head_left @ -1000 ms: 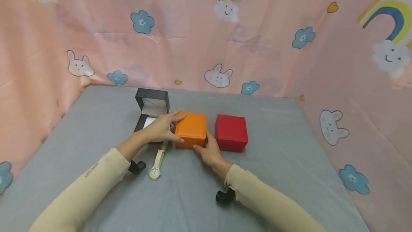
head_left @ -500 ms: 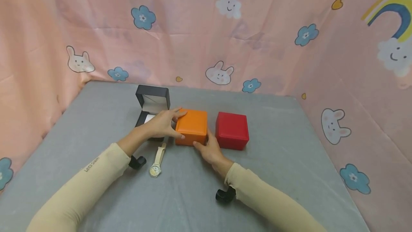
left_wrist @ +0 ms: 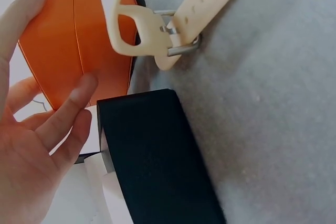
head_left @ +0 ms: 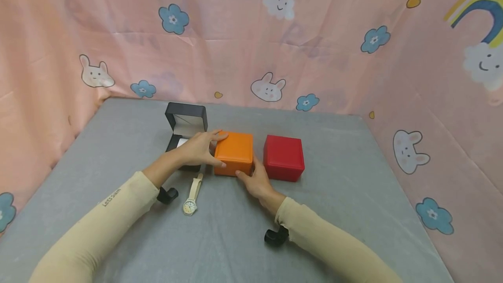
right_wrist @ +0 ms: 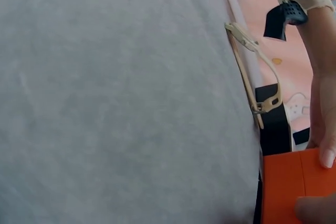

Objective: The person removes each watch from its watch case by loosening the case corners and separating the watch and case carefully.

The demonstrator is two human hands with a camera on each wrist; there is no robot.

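An orange box with a closed lid stands mid-table. My left hand holds its left side, thumb at the front and fingers toward the back. On the right side, my right hand grips it, thumb on the front face; its other fingers are mostly hidden. Just left of the orange box, an open black box shows a white inside, partly covered by my left hand. A cream watch lies in front of the black box. Its buckled strap shows large in the left wrist view.
A closed red box stands close to the right of the orange one. Grey cloth covers the table. A pink patterned curtain hangs behind the table and at its sides.
The head view has tilted down slightly, so everything sits a little differently in it. Both hands keep their places on the orange box, which shows no clear movement.
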